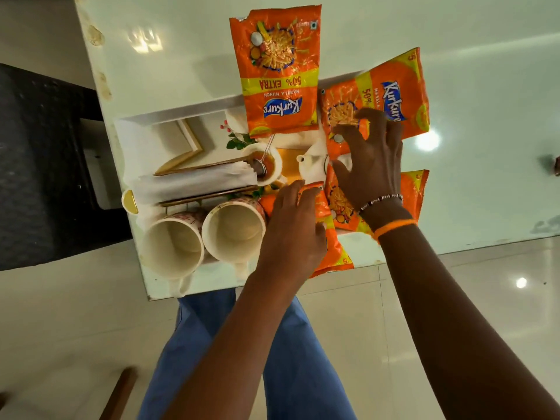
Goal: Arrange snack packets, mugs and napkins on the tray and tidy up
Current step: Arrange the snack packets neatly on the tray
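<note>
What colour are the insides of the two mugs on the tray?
Plain cream inside both mugs; the outsides carry a small reddish print. Head view shows it.

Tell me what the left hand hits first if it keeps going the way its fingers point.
Probably the white teapot: the left hand points up-tray toward it. Depth is unclear.

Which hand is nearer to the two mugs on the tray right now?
Left. The left hand rests on a snack packet right beside the mugs; the right hand is farther off, over the packets on the other side.
</note>
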The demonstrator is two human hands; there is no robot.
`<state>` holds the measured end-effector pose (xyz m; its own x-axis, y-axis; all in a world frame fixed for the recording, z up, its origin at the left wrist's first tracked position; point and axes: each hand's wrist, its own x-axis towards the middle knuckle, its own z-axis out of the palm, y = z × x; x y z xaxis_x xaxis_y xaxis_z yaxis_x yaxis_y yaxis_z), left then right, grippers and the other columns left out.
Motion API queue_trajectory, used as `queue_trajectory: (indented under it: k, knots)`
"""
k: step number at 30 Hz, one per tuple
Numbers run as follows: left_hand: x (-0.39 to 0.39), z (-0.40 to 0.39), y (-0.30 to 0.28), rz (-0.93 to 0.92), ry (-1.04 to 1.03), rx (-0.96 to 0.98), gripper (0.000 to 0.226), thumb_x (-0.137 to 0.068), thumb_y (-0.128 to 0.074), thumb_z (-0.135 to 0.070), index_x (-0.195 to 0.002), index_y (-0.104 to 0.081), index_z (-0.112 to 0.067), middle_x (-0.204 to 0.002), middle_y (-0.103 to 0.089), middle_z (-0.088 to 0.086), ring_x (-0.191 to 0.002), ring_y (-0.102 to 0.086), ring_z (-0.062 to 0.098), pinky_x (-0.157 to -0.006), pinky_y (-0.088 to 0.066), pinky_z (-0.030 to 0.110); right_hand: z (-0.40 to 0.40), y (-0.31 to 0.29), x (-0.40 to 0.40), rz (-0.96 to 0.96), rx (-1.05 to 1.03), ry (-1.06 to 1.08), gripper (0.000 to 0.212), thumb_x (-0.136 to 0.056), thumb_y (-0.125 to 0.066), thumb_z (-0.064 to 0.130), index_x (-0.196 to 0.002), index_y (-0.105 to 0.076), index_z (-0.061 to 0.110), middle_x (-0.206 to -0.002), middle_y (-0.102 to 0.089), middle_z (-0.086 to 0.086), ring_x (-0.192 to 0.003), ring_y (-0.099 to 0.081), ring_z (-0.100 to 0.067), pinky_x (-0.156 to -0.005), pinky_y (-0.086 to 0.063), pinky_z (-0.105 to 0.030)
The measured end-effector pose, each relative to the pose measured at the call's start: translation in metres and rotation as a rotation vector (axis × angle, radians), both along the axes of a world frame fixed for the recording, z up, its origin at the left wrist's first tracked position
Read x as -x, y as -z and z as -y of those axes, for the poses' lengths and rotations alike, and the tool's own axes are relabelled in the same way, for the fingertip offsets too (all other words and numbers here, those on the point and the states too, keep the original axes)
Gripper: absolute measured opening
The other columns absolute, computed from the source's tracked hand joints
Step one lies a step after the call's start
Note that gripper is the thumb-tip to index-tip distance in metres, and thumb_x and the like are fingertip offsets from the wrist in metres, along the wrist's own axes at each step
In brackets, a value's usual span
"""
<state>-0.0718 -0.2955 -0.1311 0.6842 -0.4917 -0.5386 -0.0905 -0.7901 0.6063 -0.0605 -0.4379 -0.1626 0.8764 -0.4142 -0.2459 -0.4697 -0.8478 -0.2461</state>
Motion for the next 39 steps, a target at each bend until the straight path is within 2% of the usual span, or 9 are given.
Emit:
queue_trajectory:
  k: [4,7,10,17,28,31,34,37,39]
  knots:
    - [0.020,-0.005,0.006,0.012,0.058,-0.102,0.066,-0.086,-0.058,-0.028,-0.142,-0.023,-0.022,-0.154,-0.018,0.005,-0.144,-0.008,0.028,-0.116,-0.015,0.040,-0.021,-0.004,0.043,-0.040,0.017,0.124,0.039,-0.076,-0.064,0.024,-0.115,-0.058,0.017,-0.127,-0.050,-0.018,-0.109,-0.044,-0.042,-0.089,-0.041,-0.046]
    - [0.032,-0.004,0.013,-0.025,0.112,-0.173,0.075,-0.086,-0.058,-0.032,-0.145,-0.013,-0.024,-0.158,-0.006,0.005,-0.144,0.007,0.034,-0.116,-0.003,0.048,-0.037,0.004,0.061,-0.146,0.063,0.143,0.042,-0.084,-0.056,0.032,-0.125,-0.049,0.027,-0.137,-0.043,-0.014,-0.116,-0.039,-0.042,-0.096,-0.033,-0.048]
    - [0.039,-0.003,0.019,0.015,0.173,-0.222,0.078,-0.086,-0.057,-0.034,-0.146,-0.008,-0.025,-0.158,0.000,0.006,-0.142,0.014,0.037,-0.115,0.001,0.052,-0.037,0.007,0.065,-0.142,0.095,0.152,0.040,-0.086,-0.052,0.025,-0.126,-0.048,0.030,-0.143,-0.040,-0.011,-0.124,-0.034,-0.043,-0.100,-0.029,-0.051]
    - [0.037,-0.004,0.023,0.057,0.257,-0.185,0.072,-0.087,-0.056,-0.033,-0.145,-0.013,-0.028,-0.158,0.003,0.007,-0.141,0.019,0.038,-0.112,0.010,0.052,-0.015,0.005,0.064,-0.135,0.065,-0.055,0.037,-0.088,-0.043,0.017,-0.123,-0.054,0.025,-0.143,-0.043,-0.008,-0.135,-0.023,-0.045,-0.110,-0.016,-0.056]
    - [0.026,-0.006,0.026,-0.028,0.274,-0.129,0.070,-0.087,-0.054,-0.023,-0.145,-0.015,-0.024,-0.158,0.004,0.004,-0.141,0.020,0.036,-0.114,0.000,0.053,0.012,-0.001,0.051,-0.261,0.108,-0.394,0.044,-0.086,-0.052,0.005,-0.127,-0.051,0.021,-0.145,-0.039,-0.008,-0.138,-0.017,-0.042,-0.114,-0.009,-0.056]
    - [0.030,-0.011,0.025,0.077,0.251,-0.100,0.069,-0.088,-0.053,-0.027,-0.145,-0.014,-0.020,-0.158,-0.001,0.006,-0.142,0.015,0.035,-0.115,0.002,0.049,-0.001,-0.003,0.053,-0.264,0.120,-0.327,0.039,-0.089,-0.050,0.017,-0.128,-0.048,0.021,-0.147,-0.035,-0.008,-0.139,-0.016,-0.041,-0.114,-0.011,-0.055]
    - [0.038,-0.022,0.017,0.131,0.146,0.002,0.065,-0.089,-0.054,-0.025,-0.144,-0.020,-0.017,-0.157,-0.011,0.006,-0.145,0.007,0.030,-0.116,0.000,0.041,-0.019,-0.012,0.061,-0.129,0.065,-0.137,0.039,-0.088,-0.051,0.024,-0.126,-0.049,0.021,-0.146,-0.036,-0.009,-0.136,-0.022,-0.040,-0.112,-0.020,-0.053]
    - [0.055,-0.041,-0.002,0.103,-0.032,0.201,0.045,-0.087,-0.055,-0.015,-0.131,-0.044,-0.016,-0.144,-0.038,0.006,-0.139,-0.024,0.022,-0.111,-0.027,0.033,-0.034,-0.021,0.081,0.080,0.029,0.122,0.033,-0.083,-0.053,0.017,-0.116,-0.057,0.018,-0.136,-0.046,-0.012,-0.128,-0.032,-0.039,-0.104,-0.029,-0.046]
    - [0.069,-0.057,-0.013,0.108,-0.130,0.277,0.026,-0.085,-0.054,-0.009,-0.109,-0.059,-0.017,-0.120,-0.054,-0.001,-0.115,-0.048,0.011,-0.092,-0.042,0.022,-0.041,-0.020,0.098,0.156,0.001,0.329,0.030,-0.082,-0.054,0.012,-0.111,-0.059,0.016,-0.132,-0.047,-0.014,-0.124,-0.036,-0.036,-0.100,-0.029,-0.037]
